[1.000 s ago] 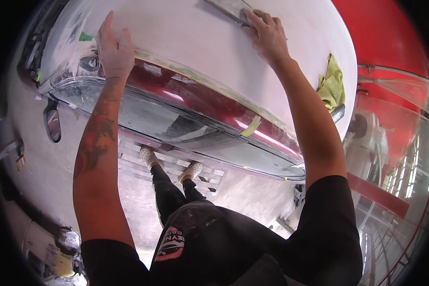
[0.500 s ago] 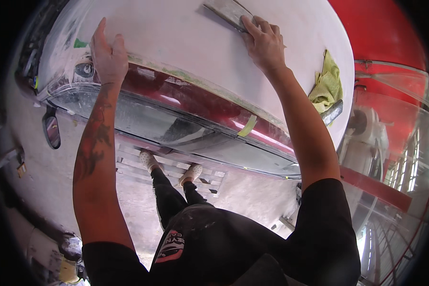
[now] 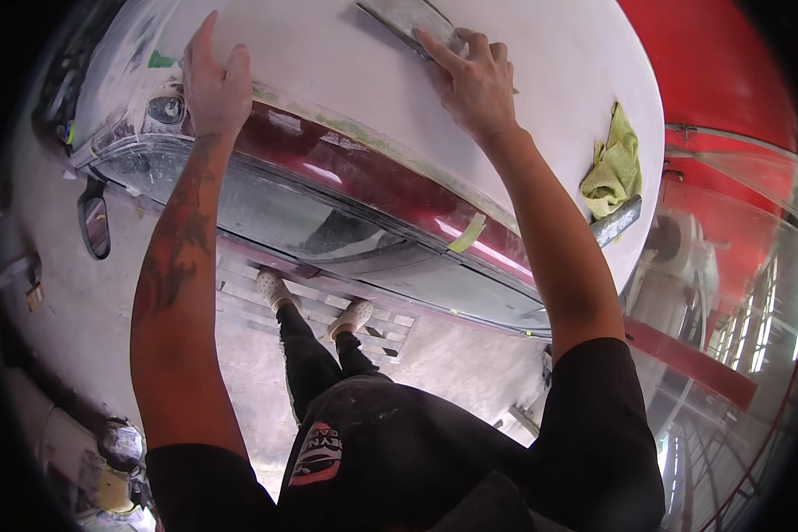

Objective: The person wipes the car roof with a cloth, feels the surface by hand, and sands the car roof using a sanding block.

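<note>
Smoothing stroke, I judge: right hand (image 3: 474, 87), one o'clock, clasping the grey block (image 3: 414, 19); left hand (image 3: 217, 89), ten-thirty, spread and empty; the next pass wants even pressure.

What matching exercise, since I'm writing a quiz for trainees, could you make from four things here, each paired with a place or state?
Column one:
1. Green cloth
2. Flat grey tool
3. Pale shoes
4. Oval mirror

Column two:
A. Standing on slats
B. In the right hand
C. Dark-framed, toward the picture's left
D. Crumpled on the whitish panel

Pairs: 1-D, 2-B, 3-A, 4-C.
</note>
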`<state>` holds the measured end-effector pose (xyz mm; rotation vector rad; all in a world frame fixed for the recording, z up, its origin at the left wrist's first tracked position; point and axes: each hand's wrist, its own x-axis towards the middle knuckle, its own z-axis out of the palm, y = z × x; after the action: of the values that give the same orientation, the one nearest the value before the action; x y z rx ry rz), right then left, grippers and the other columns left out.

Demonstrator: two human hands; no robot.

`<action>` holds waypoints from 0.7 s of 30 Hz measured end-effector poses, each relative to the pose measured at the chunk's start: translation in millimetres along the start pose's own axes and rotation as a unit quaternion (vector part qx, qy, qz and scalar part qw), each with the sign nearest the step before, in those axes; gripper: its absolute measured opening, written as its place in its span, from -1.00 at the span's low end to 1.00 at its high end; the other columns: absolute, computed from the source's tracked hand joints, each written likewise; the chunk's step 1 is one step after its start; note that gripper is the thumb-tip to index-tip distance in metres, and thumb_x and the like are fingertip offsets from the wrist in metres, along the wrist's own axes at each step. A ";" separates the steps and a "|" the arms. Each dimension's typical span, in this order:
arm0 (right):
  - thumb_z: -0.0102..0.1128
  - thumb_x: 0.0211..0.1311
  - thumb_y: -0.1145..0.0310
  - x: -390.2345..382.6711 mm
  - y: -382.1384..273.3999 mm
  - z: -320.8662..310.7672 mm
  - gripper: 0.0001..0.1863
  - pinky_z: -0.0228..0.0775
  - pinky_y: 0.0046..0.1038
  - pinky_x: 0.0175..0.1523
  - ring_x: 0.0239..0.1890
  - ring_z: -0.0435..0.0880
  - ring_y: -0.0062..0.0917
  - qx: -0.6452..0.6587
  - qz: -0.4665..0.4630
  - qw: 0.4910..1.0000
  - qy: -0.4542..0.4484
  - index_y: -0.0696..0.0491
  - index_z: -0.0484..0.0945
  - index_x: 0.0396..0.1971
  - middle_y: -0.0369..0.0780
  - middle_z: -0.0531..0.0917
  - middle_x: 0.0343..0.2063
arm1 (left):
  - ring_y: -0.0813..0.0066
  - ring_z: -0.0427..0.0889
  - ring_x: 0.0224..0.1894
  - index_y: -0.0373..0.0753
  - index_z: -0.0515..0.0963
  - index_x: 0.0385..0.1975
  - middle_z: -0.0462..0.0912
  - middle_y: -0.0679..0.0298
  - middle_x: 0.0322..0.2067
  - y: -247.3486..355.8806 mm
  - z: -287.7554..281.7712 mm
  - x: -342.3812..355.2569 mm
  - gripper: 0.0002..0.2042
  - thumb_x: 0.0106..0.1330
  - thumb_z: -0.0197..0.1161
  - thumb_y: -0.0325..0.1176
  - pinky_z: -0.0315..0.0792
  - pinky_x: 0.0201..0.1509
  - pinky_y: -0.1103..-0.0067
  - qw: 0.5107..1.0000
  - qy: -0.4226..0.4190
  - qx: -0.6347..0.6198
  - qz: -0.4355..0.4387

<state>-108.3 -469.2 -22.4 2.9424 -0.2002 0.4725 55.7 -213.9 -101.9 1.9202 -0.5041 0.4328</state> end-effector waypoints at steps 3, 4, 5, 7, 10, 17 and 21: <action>0.30 0.10 0.41 -97.3 8.0 -27.5 -0.39 0.35 -0.17 0.07 0.00 0.48 -0.15 0.044 -0.040 0.997 -0.049 -0.41 0.53 0.19 -0.11 0.49 0.10 | -0.02 0.39 0.22 -0.27 0.34 0.28 0.44 -0.02 0.16 -13.8 -11.4 -3.6 -0.46 0.27 0.14 -0.28 0.27 0.32 0.23 1.000 0.014 0.010 0.015; 0.30 0.06 0.45 -135.9 24.5 -42.5 -0.36 0.34 -0.18 0.10 0.01 0.47 -0.15 0.043 -0.038 0.997 -0.058 -0.38 0.54 0.19 -0.09 0.48 0.11 | 0.01 0.38 0.23 -0.27 0.33 0.29 0.42 -0.02 0.17 -10.6 -10.4 -2.5 -0.47 0.30 0.13 -0.31 0.24 0.34 0.28 1.000 0.011 0.004 0.019; 0.30 0.02 0.48 -168.3 40.2 -56.1 -0.34 0.32 -0.18 0.12 0.01 0.47 -0.16 0.041 -0.035 0.996 -0.067 -0.35 0.55 0.19 -0.07 0.47 0.13 | 0.05 0.38 0.25 -0.27 0.32 0.30 0.40 -0.02 0.19 -7.3 -8.9 -1.8 -0.48 0.32 0.12 -0.35 0.22 0.36 0.32 1.000 0.008 -0.001 0.023; 0.28 0.03 0.49 -192.3 46.4 -77.4 -0.37 0.31 -0.17 0.14 0.01 0.46 -0.15 0.051 -0.029 0.995 -0.080 -0.28 0.56 0.18 -0.02 0.44 0.15 | 0.05 0.38 0.24 -0.27 0.32 0.30 0.41 -0.03 0.18 -4.5 -6.9 1.6 -0.48 0.32 0.12 -0.35 0.23 0.36 0.32 1.000 0.002 -0.003 0.024; 0.28 0.02 0.52 -150.1 31.9 -55.1 -0.33 0.32 -0.18 0.13 0.02 0.46 -0.17 0.037 -0.042 0.997 -0.061 -0.34 0.55 0.19 -0.07 0.45 0.16 | 0.00 0.35 0.27 -0.32 0.31 0.29 0.40 -0.07 0.19 8.4 -4.9 -0.5 -0.47 0.29 0.10 -0.38 0.19 0.39 0.30 1.000 -0.001 0.023 0.019; 0.25 0.10 0.45 21.2 -39.7 11.7 -0.41 0.39 -0.16 0.09 0.03 0.51 -0.20 0.038 -0.111 0.993 -0.001 -0.44 0.55 0.14 -0.16 0.48 0.15 | 0.06 0.39 0.23 -0.28 0.32 0.30 0.41 -0.03 0.18 -9.4 -4.8 1.0 -0.48 0.32 0.12 -0.33 0.23 0.34 0.33 0.999 -0.004 0.022 0.048; 0.32 -0.02 0.47 -97.7 2.1 -27.8 -0.34 0.41 -0.17 0.06 0.02 0.53 -0.22 0.059 -0.123 0.990 -0.042 -0.39 0.57 0.15 -0.15 0.49 0.17 | 0.06 0.38 0.23 -0.29 0.32 0.30 0.40 -0.01 0.19 -13.1 -14.1 -4.7 -0.48 0.32 0.11 -0.33 0.23 0.34 0.32 0.999 0.003 0.017 0.029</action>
<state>-208.9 -456.0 -27.3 3.0481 0.1855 0.3366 57.7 -195.5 -109.0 1.9392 -0.5520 0.4872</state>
